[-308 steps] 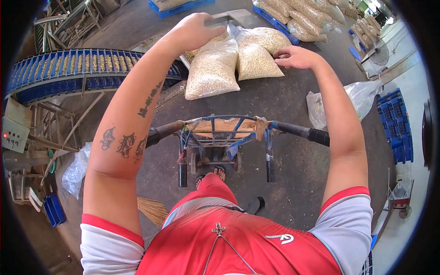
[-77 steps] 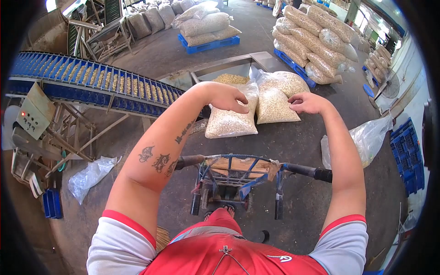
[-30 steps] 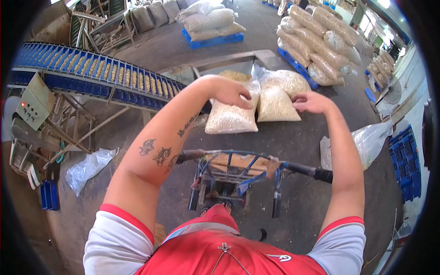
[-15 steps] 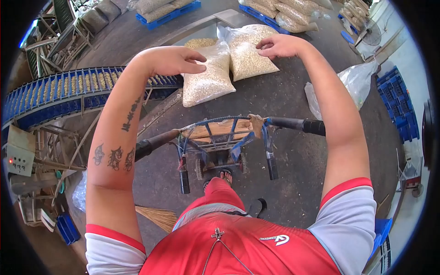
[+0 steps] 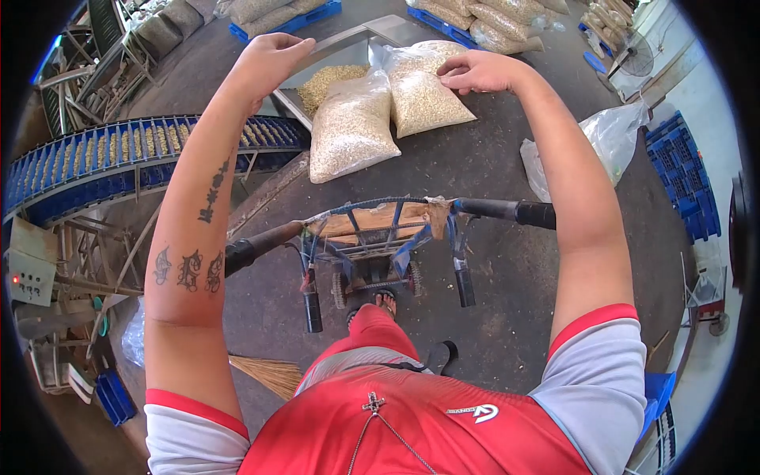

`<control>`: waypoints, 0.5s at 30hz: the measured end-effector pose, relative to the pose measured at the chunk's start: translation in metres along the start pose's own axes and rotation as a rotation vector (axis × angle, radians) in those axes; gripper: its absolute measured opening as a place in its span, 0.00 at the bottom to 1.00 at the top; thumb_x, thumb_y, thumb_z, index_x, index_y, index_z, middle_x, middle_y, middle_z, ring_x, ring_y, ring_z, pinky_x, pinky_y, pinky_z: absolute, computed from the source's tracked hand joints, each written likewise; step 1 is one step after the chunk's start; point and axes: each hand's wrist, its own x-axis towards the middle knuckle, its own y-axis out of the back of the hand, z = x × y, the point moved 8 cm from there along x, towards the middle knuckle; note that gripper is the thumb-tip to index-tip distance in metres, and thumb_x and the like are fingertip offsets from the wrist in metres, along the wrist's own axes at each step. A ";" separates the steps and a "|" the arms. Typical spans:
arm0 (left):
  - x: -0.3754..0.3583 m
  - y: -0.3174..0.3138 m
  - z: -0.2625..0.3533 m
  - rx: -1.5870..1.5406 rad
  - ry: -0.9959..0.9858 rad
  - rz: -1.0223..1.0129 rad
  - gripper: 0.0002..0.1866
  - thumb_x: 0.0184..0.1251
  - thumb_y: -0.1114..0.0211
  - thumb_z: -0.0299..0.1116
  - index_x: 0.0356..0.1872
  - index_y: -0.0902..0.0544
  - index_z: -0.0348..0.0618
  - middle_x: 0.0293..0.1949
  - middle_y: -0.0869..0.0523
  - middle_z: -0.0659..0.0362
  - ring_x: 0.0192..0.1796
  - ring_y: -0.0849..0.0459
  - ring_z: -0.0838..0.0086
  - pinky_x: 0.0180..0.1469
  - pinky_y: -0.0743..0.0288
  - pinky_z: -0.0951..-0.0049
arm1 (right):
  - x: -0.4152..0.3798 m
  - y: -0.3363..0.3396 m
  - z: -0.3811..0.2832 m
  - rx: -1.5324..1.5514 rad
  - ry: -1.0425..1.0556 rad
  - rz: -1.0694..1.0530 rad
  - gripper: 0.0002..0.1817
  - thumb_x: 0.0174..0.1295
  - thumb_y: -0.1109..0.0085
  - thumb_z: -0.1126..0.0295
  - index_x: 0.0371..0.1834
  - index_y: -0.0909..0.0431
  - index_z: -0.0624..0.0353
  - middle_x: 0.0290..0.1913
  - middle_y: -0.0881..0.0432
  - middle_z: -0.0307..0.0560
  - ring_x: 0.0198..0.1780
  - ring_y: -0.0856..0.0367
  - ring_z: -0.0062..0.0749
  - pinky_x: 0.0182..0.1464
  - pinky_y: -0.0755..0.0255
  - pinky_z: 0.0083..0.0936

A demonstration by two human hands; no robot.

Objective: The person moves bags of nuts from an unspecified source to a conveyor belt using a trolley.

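Observation:
My left hand [image 5: 271, 62] is over the left side of a metal tray [image 5: 336, 41], thumb stretched toward its rim and fingers loosely bent, with nothing visible in it. Inside the tray lies a heap of pale, chip-like pieces [image 5: 328, 81]. Two clear plastic bags full of similar flaky pieces lean together at the tray's front: a left bag [image 5: 354, 131] and a right bag [image 5: 427, 99]. My right hand [image 5: 483, 73] is open, its fingers overlapping the right bag's upper edge.
In front of me stands a blue-framed hand truck [image 5: 376, 226]. A conveyor [image 5: 119, 154] with pale pieces runs in from the left. Crumpled clear plastic [image 5: 606, 138] lies at right, beside blue pallets [image 5: 685, 178]. Filled bags [image 5: 507, 20] are stacked behind. A broom [image 5: 269, 376] lies near my legs.
My left hand has moved up and left, off the left bag to the tray's rim, uncovering more of the heap. My right hand stays by the right bag.

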 end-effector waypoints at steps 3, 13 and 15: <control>-0.002 0.002 -0.001 -0.052 0.010 0.011 0.28 0.69 0.33 0.50 0.55 0.15 0.32 0.47 0.12 0.51 0.51 0.17 0.69 0.56 0.26 0.68 | -0.015 0.047 0.005 -0.047 0.158 0.219 0.31 0.66 0.36 0.51 0.66 0.24 0.59 0.53 0.15 0.47 0.50 0.16 0.27 0.53 0.25 0.27; -0.036 0.076 0.049 -0.069 -0.138 -0.007 0.22 0.78 0.41 0.43 0.58 0.19 0.31 0.52 0.13 0.52 0.55 0.17 0.71 0.63 0.29 0.70 | -0.289 0.027 0.196 0.397 -0.154 1.329 0.10 0.71 0.45 0.69 0.45 0.21 0.65 0.35 0.17 0.44 0.41 0.18 0.31 0.48 0.22 0.30; -0.074 0.102 0.054 -0.109 -0.156 -0.018 0.22 0.79 0.43 0.43 0.58 0.19 0.31 0.53 0.13 0.52 0.56 0.17 0.70 0.63 0.28 0.68 | -0.257 -0.115 0.190 0.411 -0.423 0.643 0.23 0.60 0.32 0.61 0.53 0.22 0.67 0.43 0.14 0.52 0.47 0.15 0.37 0.52 0.22 0.34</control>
